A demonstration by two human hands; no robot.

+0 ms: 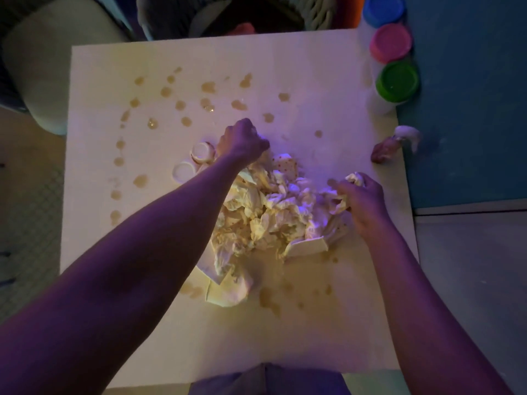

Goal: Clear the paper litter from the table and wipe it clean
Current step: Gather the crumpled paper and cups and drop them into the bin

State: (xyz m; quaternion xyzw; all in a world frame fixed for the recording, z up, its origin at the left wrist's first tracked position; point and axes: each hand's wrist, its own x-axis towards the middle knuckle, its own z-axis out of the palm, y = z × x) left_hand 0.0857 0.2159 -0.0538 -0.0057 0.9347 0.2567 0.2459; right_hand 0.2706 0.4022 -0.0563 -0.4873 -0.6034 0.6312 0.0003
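A heap of crumpled paper litter [268,220] lies in the middle of the white table [299,337], with flat torn pieces [225,292] at its near edge. My left hand [242,141] is closed on the far side of the heap. My right hand [360,198] grips a crumpled wad of paper [355,178] at the heap's right side. Two small white paper cups [194,163] sit just left of my left hand. Brown liquid spots [176,104] dot the table's far and left parts, and more spots [268,297] lie near the front.
Three containers with blue [383,8], pink [390,42] and green [396,81] lids stand along the table's far right edge. A small pinkish and white object [395,143] lies at the right edge. A woven basket [256,12] sits beyond the far edge, a pale seat [42,67] at far left.
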